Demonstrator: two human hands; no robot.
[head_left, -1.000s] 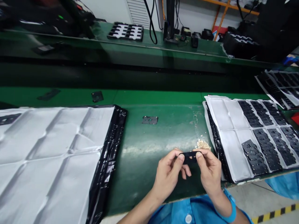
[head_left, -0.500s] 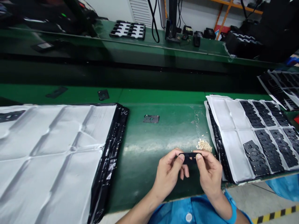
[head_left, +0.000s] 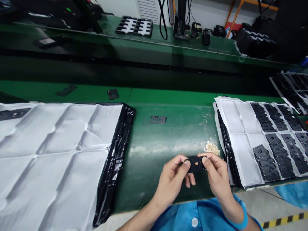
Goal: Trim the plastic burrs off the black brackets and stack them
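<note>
Between both hands I hold a small flat black plate (head_left: 194,164) with cut-outs, just above the green table near its front edge. My left hand (head_left: 175,175) pinches its left end between thumb and fingers. Its right end is pinched by my right hand (head_left: 216,171), with the thumb on the near face. Beyond my right hand lies a small pile of pale flakes (head_left: 212,149). Another black plate (head_left: 158,120) rests on the table farther off. On the right, a white-lined tray (head_left: 237,149) holds rows of similar black plates (head_left: 266,163).
A stack of trays with a white top sheet (head_left: 62,179) covers the left of the table (head_left: 144,179). Two loose black plates, one nearer the middle (head_left: 113,94), lie behind it. A raised shelf at the back carries a slotted tray (head_left: 134,26).
The plate has tilted, so more of its broad face shows now. Both hands keep their grip in nearly the same place. The view has shifted slightly.
</note>
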